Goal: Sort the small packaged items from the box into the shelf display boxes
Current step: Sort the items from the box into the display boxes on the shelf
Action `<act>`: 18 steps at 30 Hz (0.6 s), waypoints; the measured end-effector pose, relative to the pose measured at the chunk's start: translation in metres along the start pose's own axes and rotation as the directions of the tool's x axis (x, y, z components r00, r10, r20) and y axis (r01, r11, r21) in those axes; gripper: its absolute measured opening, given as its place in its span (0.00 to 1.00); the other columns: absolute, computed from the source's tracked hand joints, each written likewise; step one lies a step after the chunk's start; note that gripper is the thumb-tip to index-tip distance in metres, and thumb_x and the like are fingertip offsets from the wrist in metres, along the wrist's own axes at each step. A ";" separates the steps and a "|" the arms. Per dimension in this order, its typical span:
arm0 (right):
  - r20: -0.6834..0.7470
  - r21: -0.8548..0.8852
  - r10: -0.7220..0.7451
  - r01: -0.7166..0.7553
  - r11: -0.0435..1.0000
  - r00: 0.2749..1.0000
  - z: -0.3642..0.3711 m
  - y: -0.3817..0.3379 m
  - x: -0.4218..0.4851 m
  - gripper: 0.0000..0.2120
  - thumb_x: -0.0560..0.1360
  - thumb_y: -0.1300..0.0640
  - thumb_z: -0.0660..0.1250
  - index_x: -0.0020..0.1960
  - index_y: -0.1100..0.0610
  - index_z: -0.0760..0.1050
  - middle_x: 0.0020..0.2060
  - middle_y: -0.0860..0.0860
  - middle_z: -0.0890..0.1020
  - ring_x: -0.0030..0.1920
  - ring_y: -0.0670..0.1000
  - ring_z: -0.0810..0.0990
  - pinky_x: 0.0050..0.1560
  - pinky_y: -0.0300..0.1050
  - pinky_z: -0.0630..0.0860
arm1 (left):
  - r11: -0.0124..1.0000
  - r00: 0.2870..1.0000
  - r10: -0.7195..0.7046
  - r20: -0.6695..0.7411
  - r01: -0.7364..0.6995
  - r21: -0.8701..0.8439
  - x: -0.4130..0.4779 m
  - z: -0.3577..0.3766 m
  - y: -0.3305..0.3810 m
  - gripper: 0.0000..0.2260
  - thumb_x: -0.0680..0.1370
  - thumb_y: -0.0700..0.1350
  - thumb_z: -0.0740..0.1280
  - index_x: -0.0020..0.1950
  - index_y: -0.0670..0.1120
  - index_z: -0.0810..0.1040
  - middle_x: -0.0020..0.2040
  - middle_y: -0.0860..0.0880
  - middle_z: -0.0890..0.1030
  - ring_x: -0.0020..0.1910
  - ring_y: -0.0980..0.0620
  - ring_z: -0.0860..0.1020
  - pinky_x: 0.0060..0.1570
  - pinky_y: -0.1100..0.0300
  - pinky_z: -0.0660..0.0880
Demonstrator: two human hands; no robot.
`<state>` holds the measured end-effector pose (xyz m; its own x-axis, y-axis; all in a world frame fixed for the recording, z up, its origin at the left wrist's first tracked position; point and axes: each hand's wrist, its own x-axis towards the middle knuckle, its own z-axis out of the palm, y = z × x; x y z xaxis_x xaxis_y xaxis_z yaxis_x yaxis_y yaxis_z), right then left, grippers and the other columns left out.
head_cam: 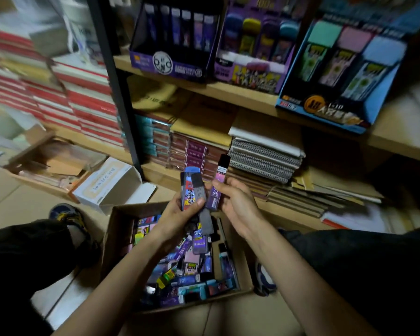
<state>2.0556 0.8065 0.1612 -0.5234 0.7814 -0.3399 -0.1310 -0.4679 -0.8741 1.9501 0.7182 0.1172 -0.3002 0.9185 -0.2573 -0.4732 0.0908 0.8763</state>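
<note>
A cardboard box (pixel 121 229) on the floor holds several small colourful packaged items (pixel 194 270). Above it, my left hand (pixel 180 214) grips a few packs fanned together, a blue-topped one (pixel 188 187) in front and a grey ribbed one (pixel 199 187) beside it. My right hand (pixel 238 202) pinches a slim purple pack with a black cap (pixel 219 180), held upright next to the left hand's packs. On the upper shelf stand three display boxes: a dark purple one (pixel 170 61), a purple one with coloured packs (pixel 252 71) and a blue one (pixel 325 105).
Stacks of notebooks (pixel 264 151) fill the lower shelf. A black shelf post (pixel 117 81) rises left of it. Red-edged book piles (pixel 70 98) lie at the left. A white carton (pixel 107 183) and an open brown carton (pixel 49 163) sit on the floor. My knees flank the box.
</note>
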 end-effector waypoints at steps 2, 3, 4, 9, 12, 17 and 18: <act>-0.017 -0.034 -0.040 0.040 0.999 0.999 0.004 -0.015 -0.005 0.05 0.76 0.66 0.62 0.50 0.59 0.74 0.44 0.57 0.83 0.44 0.52 0.83 0.51 0.49 0.79 | 1.000 1.000 0.009 0.020 -0.009 0.030 -0.001 0.004 0.014 0.26 0.70 0.43 0.68 0.65 0.35 0.68 0.51 0.36 0.77 0.48 0.40 0.75 0.49 0.47 0.70; -0.024 -0.072 -0.070 0.068 0.995 0.997 0.006 -0.022 -0.006 0.05 0.77 0.65 0.63 0.52 0.58 0.73 0.47 0.57 0.83 0.48 0.53 0.83 0.55 0.53 0.78 | 0.998 1.000 0.018 0.023 -0.019 0.052 -0.001 0.006 0.023 0.26 0.70 0.44 0.68 0.65 0.35 0.68 0.49 0.38 0.78 0.44 0.42 0.77 0.45 0.51 0.75; -0.023 -0.102 -0.100 0.098 0.990 0.995 0.007 -0.031 -0.008 0.06 0.77 0.64 0.63 0.53 0.58 0.72 0.48 0.57 0.83 0.50 0.54 0.83 0.57 0.56 0.77 | 0.996 0.999 0.030 0.026 -0.032 0.079 0.000 0.006 0.032 0.25 0.71 0.44 0.68 0.65 0.36 0.68 0.47 0.40 0.79 0.40 0.46 0.78 0.37 0.56 0.76; 0.016 -0.089 -0.215 0.216 0.972 0.976 0.021 -0.077 -0.008 0.08 0.77 0.66 0.62 0.55 0.60 0.68 0.47 0.59 0.83 0.46 0.52 0.83 0.47 0.52 0.81 | 0.983 0.990 0.140 0.022 -0.142 0.113 0.012 0.003 0.082 0.21 0.71 0.43 0.68 0.63 0.43 0.70 0.50 0.42 0.80 0.44 0.49 0.82 0.37 0.57 0.78; 0.016 -0.285 -0.314 0.306 0.908 0.949 0.030 -0.103 0.000 0.06 0.76 0.64 0.65 0.50 0.55 0.73 0.46 0.53 0.82 0.45 0.48 0.82 0.48 0.45 0.80 | 0.957 0.970 0.242 0.014 -0.241 0.160 0.019 -0.004 0.115 0.16 0.70 0.44 0.68 0.57 0.45 0.72 0.45 0.46 0.83 0.42 0.51 0.83 0.35 0.59 0.78; 0.089 -0.468 -0.471 0.454 0.758 0.878 0.055 -0.157 0.022 0.05 0.73 0.64 0.70 0.44 0.56 0.76 0.42 0.50 0.81 0.39 0.34 0.78 0.43 0.26 0.74 | 0.911 0.937 0.348 -0.007 -0.337 0.237 0.027 -0.027 0.174 0.20 0.69 0.47 0.70 0.59 0.46 0.72 0.45 0.47 0.82 0.44 0.49 0.82 0.38 0.56 0.79; 0.101 -0.485 -0.497 0.478 0.732 0.862 0.062 -0.168 0.029 0.05 0.73 0.64 0.70 0.45 0.56 0.75 0.42 0.51 0.81 0.39 0.34 0.78 0.41 0.25 0.73 | 0.901 0.927 0.374 -0.014 -0.360 0.244 0.029 -0.032 0.184 0.21 0.69 0.47 0.70 0.60 0.45 0.71 0.45 0.46 0.81 0.45 0.48 0.82 0.39 0.55 0.79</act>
<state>2.0101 0.8820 0.3199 -0.4712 0.8643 0.1761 0.0619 0.2316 -0.9708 1.8275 0.7494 0.2580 -0.4667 0.8805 0.0835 -0.1157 -0.1544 0.9812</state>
